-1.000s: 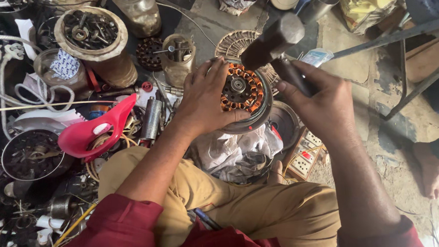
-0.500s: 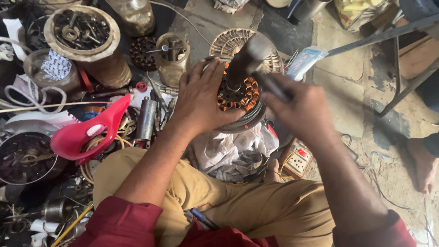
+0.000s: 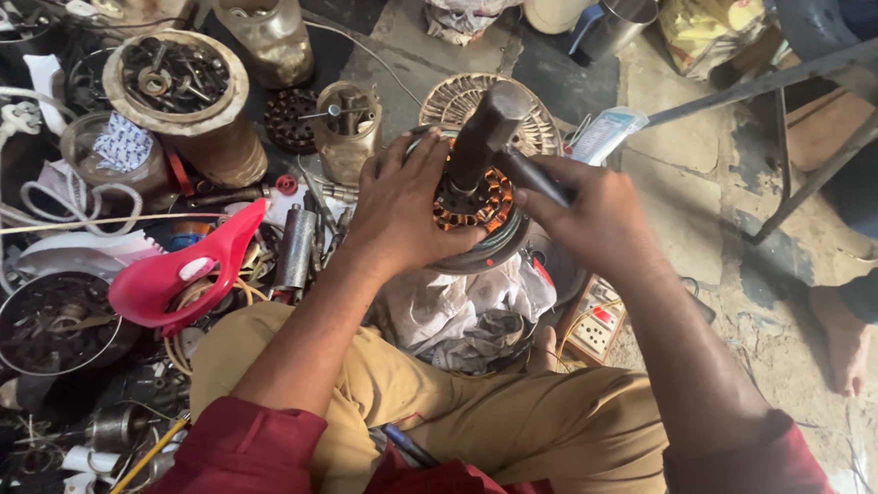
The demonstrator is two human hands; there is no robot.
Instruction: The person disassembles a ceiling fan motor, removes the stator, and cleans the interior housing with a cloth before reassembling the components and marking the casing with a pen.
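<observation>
Right hand [image 3: 601, 220] grips hammer [image 3: 490, 129]; left hand [image 3: 401, 205] clasps stator [image 3: 476, 204]. A glancing blow risks crushed fingers [image 3: 418, 161], damaged copper windings.

You sat in a floor-level repair workshop. Round metal tins of screws and parts [image 3: 175, 75], loose white cables [image 3: 21, 195] and copper-wound motor cores [image 3: 474, 207] crowded you.

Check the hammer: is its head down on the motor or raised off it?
Down. The hammer, gripped by the right hand, stands with its head on the copper-wound motor core, which the left hand steadies.
</observation>
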